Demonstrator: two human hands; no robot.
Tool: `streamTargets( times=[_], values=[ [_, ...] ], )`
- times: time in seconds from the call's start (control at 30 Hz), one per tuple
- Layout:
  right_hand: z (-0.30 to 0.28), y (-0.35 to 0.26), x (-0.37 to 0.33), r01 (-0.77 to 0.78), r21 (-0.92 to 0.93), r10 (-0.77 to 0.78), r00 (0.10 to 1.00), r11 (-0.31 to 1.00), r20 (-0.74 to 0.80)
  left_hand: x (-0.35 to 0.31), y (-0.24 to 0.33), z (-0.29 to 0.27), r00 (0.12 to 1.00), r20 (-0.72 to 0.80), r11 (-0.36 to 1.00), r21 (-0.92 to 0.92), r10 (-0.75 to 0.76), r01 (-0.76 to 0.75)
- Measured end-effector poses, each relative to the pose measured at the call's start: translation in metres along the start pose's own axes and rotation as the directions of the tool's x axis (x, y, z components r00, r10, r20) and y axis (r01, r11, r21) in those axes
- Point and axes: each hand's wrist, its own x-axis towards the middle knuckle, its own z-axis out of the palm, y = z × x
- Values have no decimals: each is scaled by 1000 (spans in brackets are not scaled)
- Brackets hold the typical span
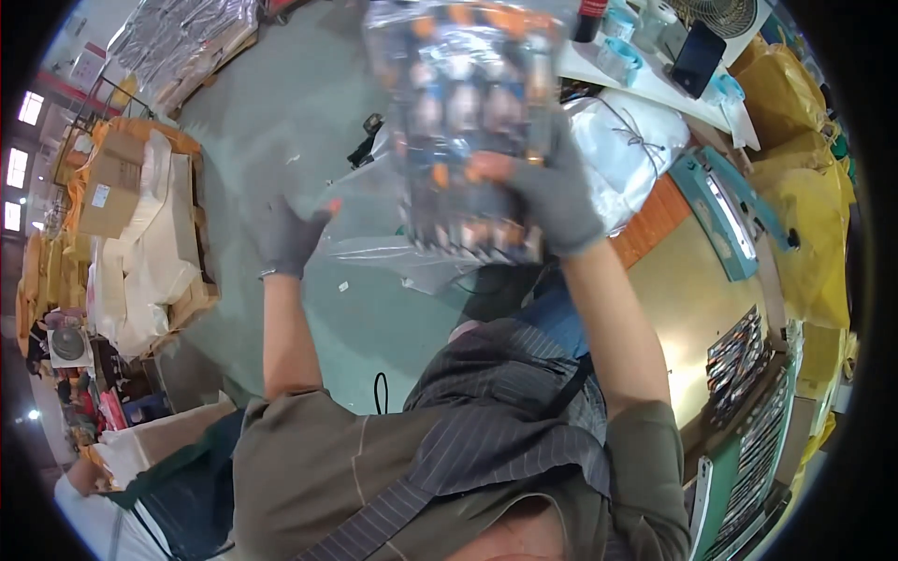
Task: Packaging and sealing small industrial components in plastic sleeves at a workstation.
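To my right-hand side of the floor (234, 103) runs a workbench (678, 323), and a bulky bundle (463, 107) is held up just left of it. I'd judge its pieces already gathered in plastic; whether closing it remains, I can't tell. It's glossy and blurred, showing dark, orange and pale rows. Loose clear film (379, 251) spreads lower left. The gloved right hand (561, 201) clasps its lower right side; the left hand (295, 234), fingers spread, seemingly holds nothing.
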Motion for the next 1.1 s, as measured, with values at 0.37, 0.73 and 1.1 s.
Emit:
streamTargets(
  times=[0.37, 0.73, 1.1],
  values=[
    [15, 93, -21, -10, -999, 690, 723, -35, -31, -83, 12, 29, 794, 498, -319, -860, -348, 399],
    [-23, 71, 44, 641, -751, 546, 690, -157, 475, -72, 38, -32, 862, 321, 359, -810, -392, 464],
    [-212, 32, -208, -461, -862, -313, 804, 209, -506, -23, 154, -46, 961, -251, 614, -742, 116, -268]
  ],
)
